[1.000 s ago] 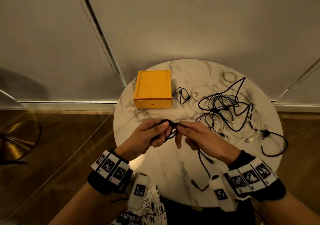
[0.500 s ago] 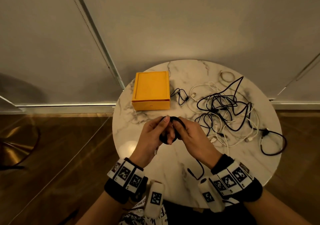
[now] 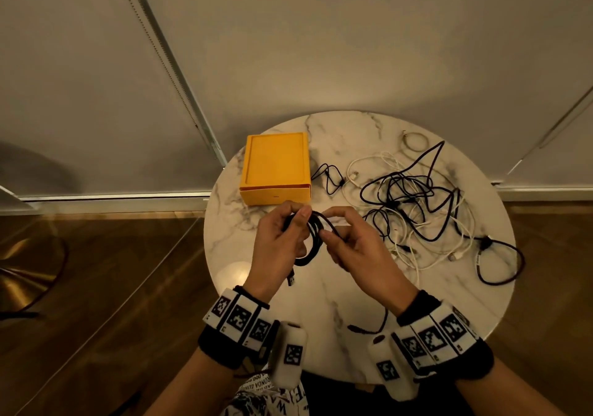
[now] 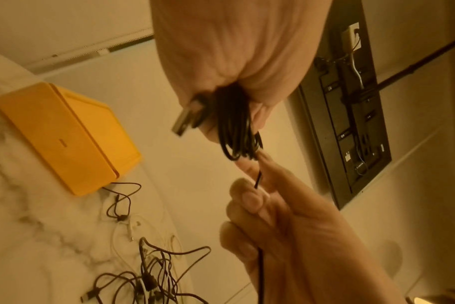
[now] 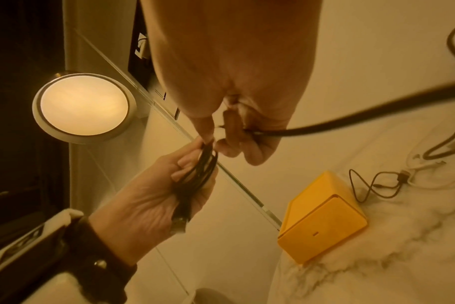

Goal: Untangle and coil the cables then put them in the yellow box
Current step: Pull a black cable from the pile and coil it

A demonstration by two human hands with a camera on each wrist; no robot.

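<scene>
Above the round marble table (image 3: 353, 335), my left hand (image 3: 282, 242) grips a small coil of black cable (image 3: 313, 242), its USB plug (image 4: 187, 117) sticking out below the palm. My right hand (image 3: 349, 239) pinches the loose run of the same cable (image 4: 257, 181) beside the coil, and the tail (image 3: 372, 327) hangs down past my right wrist. The yellow box (image 3: 276, 167) sits at the table's far left with its lid on. A tangle of black and white cables (image 3: 414, 210) lies on the right half of the table.
A short black cable (image 3: 330, 178) lies just right of the box. A small pale coil (image 3: 415, 141) sits at the far edge, and a black loop (image 3: 497, 261) at the right edge. Wooden floor (image 3: 106, 287) lies left of the table, grey wall panels behind.
The hands have lifted and come closer together. The coil in my left hand has gained a loop, and the tail hanging below my right hand has grown shorter.
</scene>
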